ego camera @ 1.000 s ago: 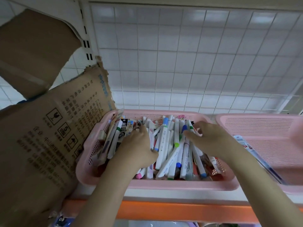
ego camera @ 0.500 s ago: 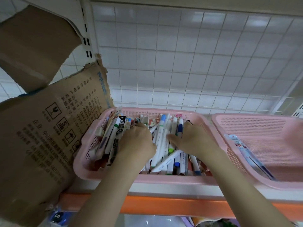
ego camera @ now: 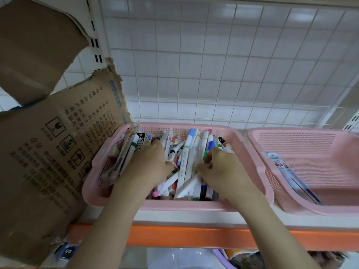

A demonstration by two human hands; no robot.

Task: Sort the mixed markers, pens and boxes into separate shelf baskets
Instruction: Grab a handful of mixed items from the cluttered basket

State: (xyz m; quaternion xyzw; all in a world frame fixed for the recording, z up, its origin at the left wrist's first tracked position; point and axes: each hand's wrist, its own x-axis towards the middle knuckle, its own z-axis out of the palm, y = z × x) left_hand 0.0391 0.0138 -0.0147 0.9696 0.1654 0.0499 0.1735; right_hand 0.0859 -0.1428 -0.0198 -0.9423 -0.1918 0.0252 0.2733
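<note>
Both hands are seen plunged into the full pink basket (ego camera: pixel 250 156), knuckles up, backs toward the camera.

Left hand (ego camera: pixel 147 164): fingers are curled down into the heap at the basket's left half. What is held, if anything, cannot be told; the fingertips are buried. Boxed markers (ego camera: pixel 139 141) lie just beyond and to the left of its knuckles, leaning on the left wall.

Right hand (ego camera: pixel 221 167): fingers are bent and bunched narrowly, thumb side turned toward the centre. They appear to be pinching at a white marker with green band (ego camera: pixel 186 158) just to their left. A firm hold is not confirmed.

Long axes: most loose markers and pens (ego camera: pixel 191 171) are laid roughly front-to-back, running away from the wrists, in the gap between the two hands. A few cross diagonally below the fingers.

The second pink basket (ego camera: pixel 303 136) stands just beside the right forearm, off to the right of the right hand's fingers. Only a few packaged pens (ego camera: pixel 287 171) are lying in it, along its left wall.

Judgement: the right hand is the nearer to that basket. Any transfer there would be carried rightward over the two touching rims. The sort is judged to be at an early stage.
</note>
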